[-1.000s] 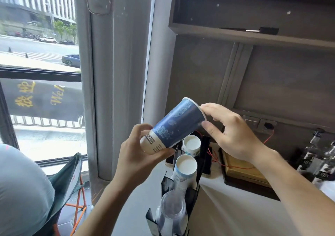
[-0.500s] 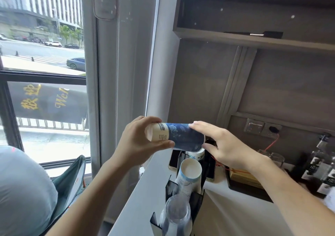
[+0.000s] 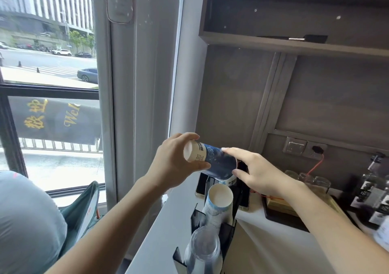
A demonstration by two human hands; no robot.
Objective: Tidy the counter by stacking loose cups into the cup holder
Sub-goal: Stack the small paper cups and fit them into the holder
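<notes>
The left hand point(image 3: 172, 164) has its grip curled round the base of the blue cup point(image 3: 212, 161), the right hand point(image 3: 259, 172) pinching its rim — mouth tilted down over the far stack in the cup holder point(image 3: 226, 229) on the desk point(image 3: 168, 242). Next, I judge: lower it squarely onto that stack.

Dark-blue patterned cup point(image 3: 219, 164), blk holder point(image 3: 228, 231)

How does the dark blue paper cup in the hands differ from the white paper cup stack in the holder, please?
The dark blue paper cup is held in the air by both hands, tilted mouth-down; the white paper cup stack sits in the black cup holder, bottom toward the camera. The blue cup is dark-printed; the stack is white with pale blue pattern. Both are paper.
</notes>
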